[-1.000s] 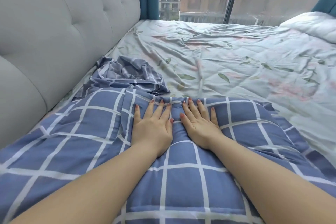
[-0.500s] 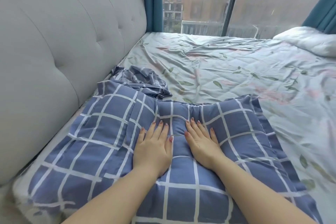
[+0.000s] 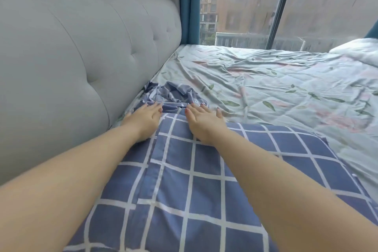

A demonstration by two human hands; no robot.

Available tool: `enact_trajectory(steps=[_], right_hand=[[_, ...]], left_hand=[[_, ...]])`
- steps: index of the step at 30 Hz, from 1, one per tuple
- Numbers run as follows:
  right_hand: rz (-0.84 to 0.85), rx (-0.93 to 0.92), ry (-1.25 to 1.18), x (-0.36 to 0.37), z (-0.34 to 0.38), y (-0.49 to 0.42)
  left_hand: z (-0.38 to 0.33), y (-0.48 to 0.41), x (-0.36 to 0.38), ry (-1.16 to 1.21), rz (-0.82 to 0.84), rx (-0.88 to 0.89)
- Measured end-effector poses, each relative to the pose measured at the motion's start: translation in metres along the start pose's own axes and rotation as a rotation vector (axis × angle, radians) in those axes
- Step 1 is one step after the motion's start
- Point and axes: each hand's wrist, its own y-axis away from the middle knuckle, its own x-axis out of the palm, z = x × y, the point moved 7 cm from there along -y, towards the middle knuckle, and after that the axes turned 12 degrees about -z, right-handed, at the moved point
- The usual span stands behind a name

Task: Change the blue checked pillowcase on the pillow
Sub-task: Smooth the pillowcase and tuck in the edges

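Note:
A pillow in a blue checked pillowcase (image 3: 204,186) lies on the bed in front of me, its far edge near the headboard. My left hand (image 3: 146,116) lies flat at that far edge, fingers straight, fingertips at a crumpled blue checked pillowcase (image 3: 173,93) bunched just beyond. My right hand (image 3: 204,118) rests flat on the pillow's far edge too, fingers spread, tips reaching the crumpled cloth and the sheet. Neither hand grips anything.
A grey tufted headboard (image 3: 81,57) runs along the left. The bed carries a rumpled pale floral sheet (image 3: 276,88). A white pillow (image 3: 356,51) lies at the far right. A large window with teal curtains (image 3: 189,4) stands behind the bed.
Both hands have slid forward from the middle of the pillow to its far edge and moved apart. The view has tilted up and closer to the pillow.

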Motion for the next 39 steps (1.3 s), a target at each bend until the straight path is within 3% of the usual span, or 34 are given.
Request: enact_trajectory(steps=[3,7,18,25,39], right_hand=[[0.093,-0.039,0.107,0.047,0.002,-0.003],[0.084,-0.08,0.105,0.082,-0.003,0.029],[-0.082,-0.1,0.157,0.085,-0.002,0.038],[-0.062,-0.062,0.171,0.098,-0.012,-0.01],[-0.087,-0.064,0.152,0.081,0.003,0.054]], left_hand=[[0.013,0.017,0.045,-0.127,0.066,0.033],[0.012,0.05,0.054,-0.17,-0.061,0.0],[0.015,0.064,0.06,-0.168,-0.137,-0.01],[0.029,0.019,0.076,-0.072,-0.118,-0.078],[0.025,0.094,0.061,-0.014,-0.141,-0.042]])
